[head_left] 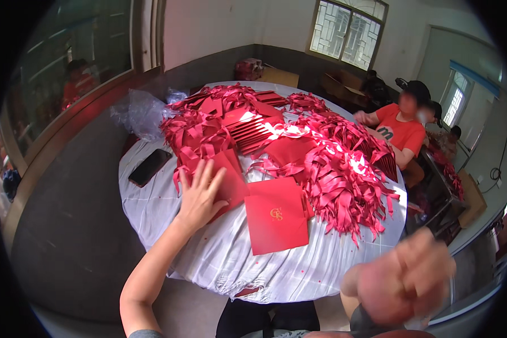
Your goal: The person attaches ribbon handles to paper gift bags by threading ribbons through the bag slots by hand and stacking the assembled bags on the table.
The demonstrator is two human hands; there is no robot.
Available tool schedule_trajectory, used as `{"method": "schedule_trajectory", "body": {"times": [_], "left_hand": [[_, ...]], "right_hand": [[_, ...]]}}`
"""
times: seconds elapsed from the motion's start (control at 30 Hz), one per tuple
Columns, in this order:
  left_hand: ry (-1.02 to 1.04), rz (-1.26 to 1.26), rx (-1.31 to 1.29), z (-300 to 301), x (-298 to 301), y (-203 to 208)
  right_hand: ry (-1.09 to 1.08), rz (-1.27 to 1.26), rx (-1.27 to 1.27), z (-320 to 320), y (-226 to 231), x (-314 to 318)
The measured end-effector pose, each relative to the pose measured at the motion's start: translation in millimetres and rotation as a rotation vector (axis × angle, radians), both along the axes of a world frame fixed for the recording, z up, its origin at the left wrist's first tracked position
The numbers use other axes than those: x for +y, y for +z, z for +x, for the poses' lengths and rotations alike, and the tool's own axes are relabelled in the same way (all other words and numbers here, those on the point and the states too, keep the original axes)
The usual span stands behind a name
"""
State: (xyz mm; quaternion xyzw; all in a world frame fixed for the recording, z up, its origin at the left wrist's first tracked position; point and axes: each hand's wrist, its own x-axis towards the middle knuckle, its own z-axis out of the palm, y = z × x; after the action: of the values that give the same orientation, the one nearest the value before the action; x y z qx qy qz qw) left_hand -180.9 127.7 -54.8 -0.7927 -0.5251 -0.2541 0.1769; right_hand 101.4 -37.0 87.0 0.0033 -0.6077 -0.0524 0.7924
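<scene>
My left hand (200,194) lies with its fingers spread on a flat red paper bag (229,183) at the left front of the pile. Just right of it, another red paper bag (276,215) with a gold emblem lies flat near the table's front edge. My right hand (408,276) is raised off the table's right front side. Motion blurs it, and its fingers look bent, but I cannot make out whether anything is in them. Piled behind are several red bags with ribbon handles (343,186).
The round table (208,253) has a white cloth, frayed at the front. A black phone (150,168) lies on its left side, with clear plastic wrapping (141,115) behind. A person in a red shirt (399,127) sits at the far right. Cardboard boxes (280,76) stand by the wall.
</scene>
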Motion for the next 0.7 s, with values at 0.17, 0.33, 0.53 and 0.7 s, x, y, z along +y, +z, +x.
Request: {"method": "schedule_trajectory", "body": {"times": [0.17, 0.33, 0.53, 0.7], "left_hand": [[0.224, -0.045, -0.409, -27.8, 33.3, -15.7], [0.270, -0.274, -0.452, -33.5, 56.0, -7.5], [0.244, -0.221, -0.386, -24.5, 68.5, 21.8], [0.035, 0.198, -0.273, -38.0, 86.9, 25.4]], "right_hand": [[-0.200, 0.129, 0.156, 12.6, -0.9, -20.8], [-0.045, 0.235, 0.240, 12.9, 30.1, -27.7], [-0.886, -0.072, 0.456, 37.4, 39.4, -31.1], [0.097, 0.634, 0.455, 57.2, 36.7, -29.7]]}}
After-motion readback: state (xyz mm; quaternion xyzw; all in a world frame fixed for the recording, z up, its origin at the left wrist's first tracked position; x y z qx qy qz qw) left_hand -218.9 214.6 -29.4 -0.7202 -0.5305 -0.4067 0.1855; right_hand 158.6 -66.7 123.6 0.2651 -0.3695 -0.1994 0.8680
